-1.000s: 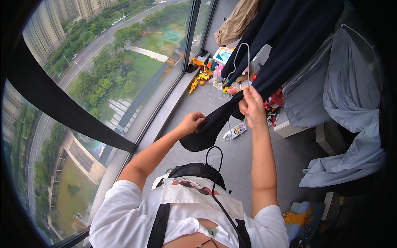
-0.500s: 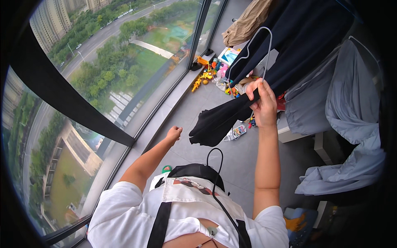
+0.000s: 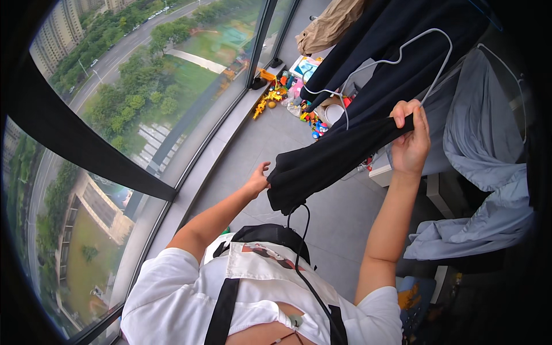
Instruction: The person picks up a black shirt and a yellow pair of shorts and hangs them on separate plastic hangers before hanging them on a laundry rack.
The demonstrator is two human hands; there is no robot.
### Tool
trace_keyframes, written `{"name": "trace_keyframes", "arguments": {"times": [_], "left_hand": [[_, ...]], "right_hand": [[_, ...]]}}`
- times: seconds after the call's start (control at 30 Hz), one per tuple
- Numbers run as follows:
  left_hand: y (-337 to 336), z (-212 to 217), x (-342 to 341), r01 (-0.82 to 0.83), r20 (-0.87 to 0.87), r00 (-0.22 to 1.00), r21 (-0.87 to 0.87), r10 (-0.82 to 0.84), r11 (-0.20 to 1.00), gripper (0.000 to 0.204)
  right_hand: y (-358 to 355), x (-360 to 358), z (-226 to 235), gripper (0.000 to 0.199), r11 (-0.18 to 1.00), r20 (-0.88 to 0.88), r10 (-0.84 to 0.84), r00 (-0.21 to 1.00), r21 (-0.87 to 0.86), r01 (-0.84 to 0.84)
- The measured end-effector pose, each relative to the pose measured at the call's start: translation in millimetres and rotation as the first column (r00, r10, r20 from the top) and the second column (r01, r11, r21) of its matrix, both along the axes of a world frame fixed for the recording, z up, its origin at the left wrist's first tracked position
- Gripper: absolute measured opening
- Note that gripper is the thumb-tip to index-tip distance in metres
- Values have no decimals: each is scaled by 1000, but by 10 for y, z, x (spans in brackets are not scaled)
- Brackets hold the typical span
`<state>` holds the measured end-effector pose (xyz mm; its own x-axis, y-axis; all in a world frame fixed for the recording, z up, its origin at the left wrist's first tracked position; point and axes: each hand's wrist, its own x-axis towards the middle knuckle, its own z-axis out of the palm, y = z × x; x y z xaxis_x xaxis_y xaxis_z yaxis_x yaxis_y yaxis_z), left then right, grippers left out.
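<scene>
My right hand [image 3: 411,135] is closed round the gathered end of a black garment [image 3: 328,161] and the end of a white wire hanger [image 3: 401,54]. The hanger's frame rises above the hand, and its hook points to the left. From the grip the garment spreads out to the lower left. At its wide hem is my left hand [image 3: 260,177], fingers apart and partly bent, with the fingertips at the cloth's edge. Whether they touch it is hard to make out.
Dark trousers [image 3: 391,75] and grey-blue clothes [image 3: 483,121] hang at the right, beside a brown garment [image 3: 330,26]. Toys [image 3: 270,98] lie on the floor by the tall window [image 3: 190,86]. A black cable [image 3: 299,253] loops in front of my chest.
My right hand has moved right with the garment and hanger, and the hanger has tilted over to the right. My left hand has risen toward the hem, its fingers loosening from a fist.
</scene>
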<state>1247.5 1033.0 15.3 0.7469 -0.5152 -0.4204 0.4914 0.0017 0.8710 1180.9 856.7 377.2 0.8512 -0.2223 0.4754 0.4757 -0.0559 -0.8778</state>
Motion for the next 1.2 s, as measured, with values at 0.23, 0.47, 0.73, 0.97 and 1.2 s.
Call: {"name": "trace_keyframes", "arguments": {"times": [0.23,0.47,0.73,0.97,1.2], "left_hand": [[115,151,-140,-163,663,741,337,-110,927,24],[139,255,-219,-461,593,703,-38,392,886,27],[115,253,-102,-135,588,806,69,69,988,31],[-4,-114,223,-241,514,851,211,102,947,43],[-292,148,251,85,646,717,291,-261,953,33]], "right_hand": [[-53,16,-60,22,1000,-33,-9,999,29,10],[-1,40,-55,23,999,-26,17,1000,41,-16],[-36,46,-66,23,999,-31,4,1000,45,-2],[-130,47,-84,22,997,5,18,1000,79,-19],[-206,5,-130,22,992,26,64,998,104,-66]]}}
